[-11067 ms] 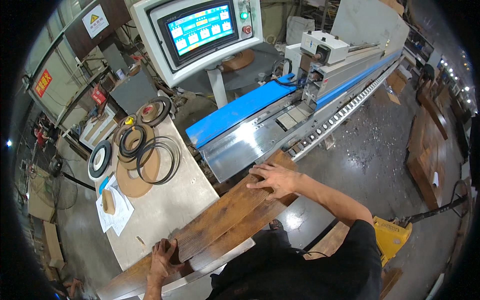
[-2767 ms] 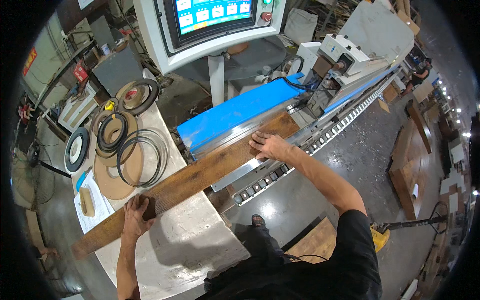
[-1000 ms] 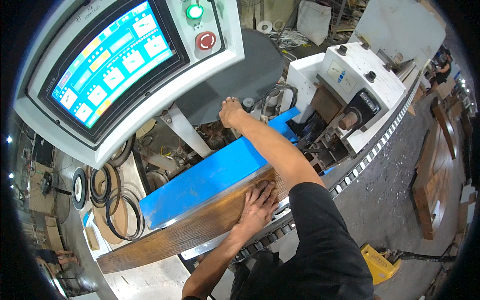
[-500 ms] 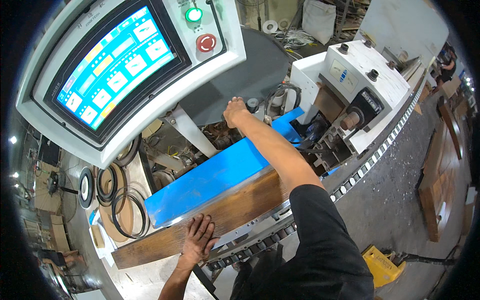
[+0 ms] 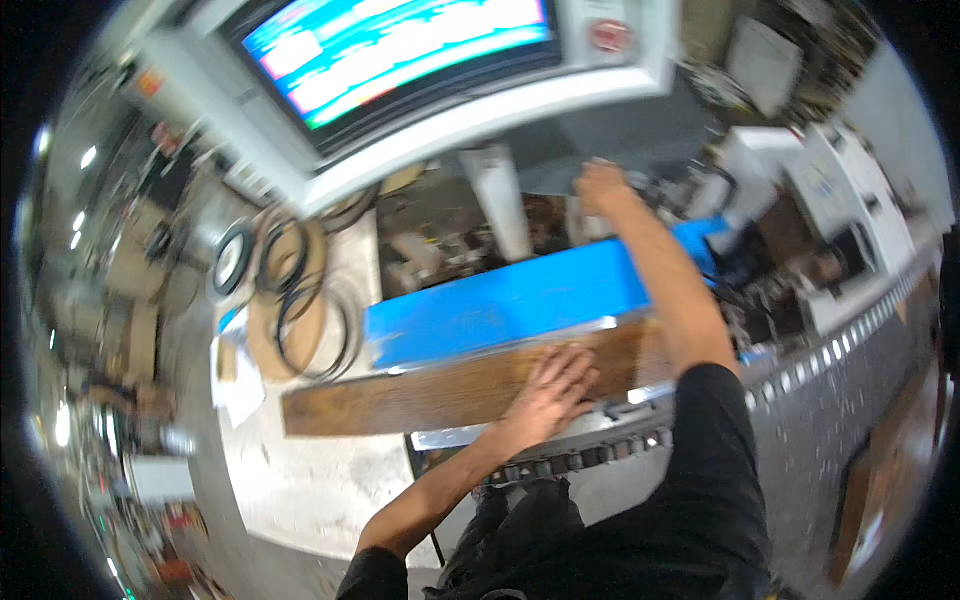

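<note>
Since half a second ago the left hand (image 5: 553, 388) has slid right along the long brown wooden plank (image 5: 440, 393), from near its left part to about its middle, and the view has swung so the screen now fills the top edge. Judged from that, the plank is being fed rightward along the machine, hand-over-hand.

Near: person's dark-sleeved torso at the bottom edge, both forearms rising from it. Left hand lies flat on the plank's top face, fingers (image 5: 578, 365) spread and pressing down, nothing gripped.

Plank: lies lengthwise, left end overhanging the pale grey worktop (image 5: 300, 480), right end running under the right forearm. It rests on the shiny metal machine bed with a roller chain along its front edge (image 5: 560, 455), and its far edge sits tight against the bright blue flat guide panel (image 5: 510, 305).

Left of the plank: black rubber rings stacked on a round brown disc (image 5: 290, 300), loose white paper sheets (image 5: 238, 385) beside them.

Farther: right hand (image 5: 600, 185) reaches past the blue panel to the grey housing below the console; whether its fingers are curled round something cannot be told. White boxy machine head (image 5: 830, 230) to the right.

Farthest: large white control console with a lit coloured screen (image 5: 400, 45) and a red round button (image 5: 610, 35).
</note>
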A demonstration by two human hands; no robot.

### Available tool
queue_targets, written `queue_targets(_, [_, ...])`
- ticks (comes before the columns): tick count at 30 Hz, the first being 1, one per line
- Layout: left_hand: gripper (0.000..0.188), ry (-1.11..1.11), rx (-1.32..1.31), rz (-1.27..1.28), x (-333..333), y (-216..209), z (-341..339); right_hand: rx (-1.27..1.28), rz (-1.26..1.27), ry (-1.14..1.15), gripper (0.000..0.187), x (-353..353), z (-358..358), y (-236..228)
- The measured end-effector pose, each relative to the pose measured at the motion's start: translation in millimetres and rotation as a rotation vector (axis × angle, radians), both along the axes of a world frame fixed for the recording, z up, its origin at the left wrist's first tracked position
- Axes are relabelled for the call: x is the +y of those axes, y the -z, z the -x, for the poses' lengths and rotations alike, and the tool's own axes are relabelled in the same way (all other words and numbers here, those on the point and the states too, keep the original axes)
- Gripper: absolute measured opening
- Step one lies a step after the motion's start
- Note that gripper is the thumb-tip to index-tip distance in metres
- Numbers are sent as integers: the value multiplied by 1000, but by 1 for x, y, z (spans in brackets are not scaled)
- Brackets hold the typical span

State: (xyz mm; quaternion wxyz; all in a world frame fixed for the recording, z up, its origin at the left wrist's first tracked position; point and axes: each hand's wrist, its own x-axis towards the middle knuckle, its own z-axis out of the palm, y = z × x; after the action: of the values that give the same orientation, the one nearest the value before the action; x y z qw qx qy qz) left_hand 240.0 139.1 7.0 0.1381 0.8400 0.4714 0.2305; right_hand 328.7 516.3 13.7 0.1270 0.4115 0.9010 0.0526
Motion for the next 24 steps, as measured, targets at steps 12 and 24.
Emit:
queue_targets(12, [69, -191, 218, -113, -164, 10, 250, -126, 153, 91, 58, 43, -8, 46])
queue_targets(24, [74, -3, 76, -95, -90, 31, 159, 129, 7, 62, 35, 72, -28, 81])
